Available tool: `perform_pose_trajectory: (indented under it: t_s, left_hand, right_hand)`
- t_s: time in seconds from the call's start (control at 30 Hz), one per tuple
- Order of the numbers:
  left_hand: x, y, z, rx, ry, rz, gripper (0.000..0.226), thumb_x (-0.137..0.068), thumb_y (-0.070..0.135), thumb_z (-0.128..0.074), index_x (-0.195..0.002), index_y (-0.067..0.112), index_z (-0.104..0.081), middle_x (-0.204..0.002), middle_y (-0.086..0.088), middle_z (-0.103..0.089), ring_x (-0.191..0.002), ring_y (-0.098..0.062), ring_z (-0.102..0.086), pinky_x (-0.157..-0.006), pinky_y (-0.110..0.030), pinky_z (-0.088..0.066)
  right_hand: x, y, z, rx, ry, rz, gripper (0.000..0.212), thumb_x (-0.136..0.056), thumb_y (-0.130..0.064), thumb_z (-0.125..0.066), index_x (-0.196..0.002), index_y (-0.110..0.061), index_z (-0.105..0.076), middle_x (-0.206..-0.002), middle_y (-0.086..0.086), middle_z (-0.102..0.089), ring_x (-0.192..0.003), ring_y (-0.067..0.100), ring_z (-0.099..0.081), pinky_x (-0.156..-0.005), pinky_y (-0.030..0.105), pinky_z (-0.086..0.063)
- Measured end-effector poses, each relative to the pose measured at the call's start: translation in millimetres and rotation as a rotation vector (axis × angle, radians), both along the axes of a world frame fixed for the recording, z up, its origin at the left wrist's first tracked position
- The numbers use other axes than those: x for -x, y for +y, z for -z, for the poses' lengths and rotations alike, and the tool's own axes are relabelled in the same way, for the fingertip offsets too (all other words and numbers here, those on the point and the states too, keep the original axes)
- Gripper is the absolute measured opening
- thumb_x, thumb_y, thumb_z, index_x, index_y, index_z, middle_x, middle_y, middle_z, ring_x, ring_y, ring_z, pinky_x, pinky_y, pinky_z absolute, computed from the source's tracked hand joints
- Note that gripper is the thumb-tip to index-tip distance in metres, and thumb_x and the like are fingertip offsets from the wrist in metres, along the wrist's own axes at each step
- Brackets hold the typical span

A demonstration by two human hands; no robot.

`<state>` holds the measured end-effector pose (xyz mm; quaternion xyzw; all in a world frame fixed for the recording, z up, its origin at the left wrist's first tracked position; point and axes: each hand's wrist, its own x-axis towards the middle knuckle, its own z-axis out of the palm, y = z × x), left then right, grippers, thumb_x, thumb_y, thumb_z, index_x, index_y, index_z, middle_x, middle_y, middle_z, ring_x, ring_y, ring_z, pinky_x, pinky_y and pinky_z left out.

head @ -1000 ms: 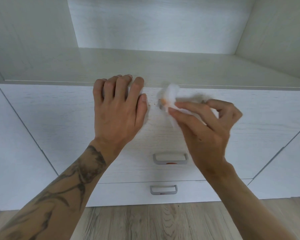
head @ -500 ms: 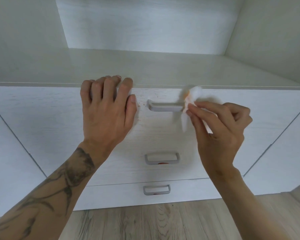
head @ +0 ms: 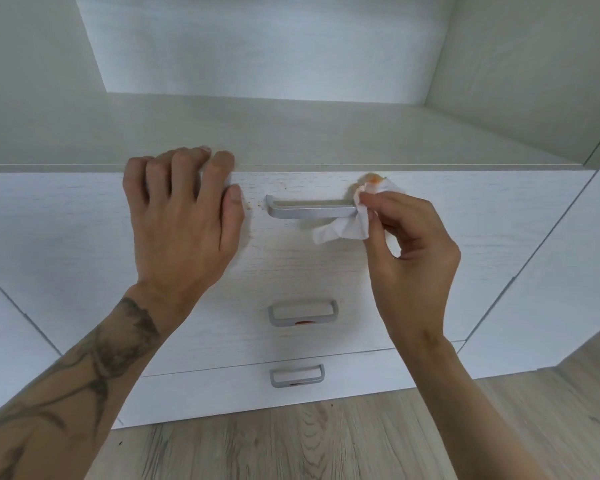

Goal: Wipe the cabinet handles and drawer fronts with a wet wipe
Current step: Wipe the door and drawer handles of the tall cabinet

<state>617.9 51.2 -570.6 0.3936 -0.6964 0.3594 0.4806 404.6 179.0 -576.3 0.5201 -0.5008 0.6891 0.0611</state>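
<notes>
My left hand (head: 181, 230) lies with its palm against the top drawer front (head: 66, 237), a pale board with a fine, whitewashed wood grain. Its fingers bend over the upper edge and grip it, and the thumb rests flat on the face. Just right of that thumb are a few small brownish specks (head: 253, 204) on the board.

Between my hands runs the top handle (head: 309, 211), a long, flat bar of brushed grey metal with squared corners. My right hand (head: 413, 258) pinches the wet wipe (head: 347, 226) between thumb and forefinger, the other fingers curled loosely behind. The wipe is thin, white and crumpled. It is pressed to the handle's right end, a twisted tail hangs towards my left hand, and an orange stain (head: 373, 178) shows on the bunched part above my fingertips.

Below my hands, between my wrists, sit two shorter grey handles of the same squared shape, the middle handle (head: 302, 311) with a reddish mark at its lower edge, and the lower handle (head: 297, 375) beneath it. Under my forearms is a wood-look plank floor (head: 326, 445). Beyond my fingertips a smooth, pale shelf (head: 291, 133) reaches back.
</notes>
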Motion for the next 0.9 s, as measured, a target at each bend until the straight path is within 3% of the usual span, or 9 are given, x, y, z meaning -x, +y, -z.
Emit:
perform_pose_trajectory:
  t_s: [0.23, 0.37, 0.47, 0.57, 0.77, 0.9]
  left_hand:
    - [0.3, 0.1, 0.0, 0.008, 0.0, -0.003, 0.033, -0.111, 0.027, -0.043, -0.132, 0.008, -0.059, -0.124, -0.018, -0.061, -0.11, -0.035, -0.048, -0.103, -0.054, -0.034]
    - [0.5, -0.1, 0.3, 0.005, 0.006, -0.003, 0.033, -0.111, 0.028, -0.042, -0.132, 0.008, -0.059, -0.124, -0.018, -0.061, -0.11, -0.035, -0.048, -0.104, -0.054, -0.033]
    - [0.3, 0.1, -0.2, 0.0, 0.003, 0.002, 0.034, -0.111, 0.028, -0.041, -0.132, 0.008, -0.059, -0.124, -0.018, -0.061, -0.111, -0.035, -0.047, -0.104, -0.053, -0.033]
    - [0.0, 0.3, -0.1, 0.001, 0.0, 0.001, 0.034, -0.11, 0.028, -0.042, -0.132, 0.008, -0.059, -0.124, -0.017, -0.061, -0.11, -0.034, -0.046, -0.104, -0.053, -0.032]
    - [-0.2, -0.1, -0.4, -0.007, -0.001, 0.008, 0.034, -0.11, 0.028, -0.043, -0.133, 0.009, -0.058, -0.125, -0.017, -0.061, -0.112, -0.034, -0.046, -0.105, -0.053, -0.032]
    - [-0.5, 0.8, -0.6, -0.018, -0.004, 0.004, 0.034, -0.111, 0.029, -0.042, -0.132, 0.009, -0.059, -0.125, -0.017, -0.061, -0.111, -0.035, -0.049, -0.104, -0.053, -0.034]
  right_hand:
    - [2.6, -1.6, -2.5, -0.04, -0.056, -0.027, 0.025, -0.098, 0.003, -0.07, -0.112, -0.016, -0.079, -0.112, 0.002, -0.074, -0.1, 0.015, -0.073, -0.093, 0.036, -0.062]
    - [0.4, 5.8, 2.9, 0.021, 0.023, -0.008, 0.023, -0.095, 0.003, -0.073, -0.106, -0.016, -0.08, -0.108, 0.003, -0.075, -0.101, 0.019, -0.073, -0.088, 0.04, -0.061]
    - [4.7, 3.9, 2.0, 0.016, 0.017, -0.007, 0.023, -0.095, 0.0, -0.076, -0.113, -0.014, -0.078, -0.113, 0.006, -0.073, -0.103, 0.018, -0.071, -0.091, 0.042, -0.061]
    - [2.8, 1.5, 1.6, -0.022, 0.02, -0.006, 0.028, -0.092, -0.006, -0.082, -0.118, -0.014, -0.076, -0.117, 0.008, -0.072, -0.105, 0.018, -0.07, -0.092, 0.033, -0.059]
    - [-2.5, 2.0, 5.3, 0.066, 0.208, 0.116, 0.016, -0.094, -0.005, -0.079, -0.108, -0.012, -0.08, -0.106, 0.006, -0.072, -0.101, 0.007, -0.068, -0.087, 0.016, -0.052]
    - [-1.0, -2.3, 5.1, 0.047, 0.152, 0.174, 0.015, -0.095, -0.004, -0.077, -0.11, -0.007, -0.079, -0.108, 0.005, -0.068, -0.101, 0.026, -0.067, -0.085, 0.016, -0.049]
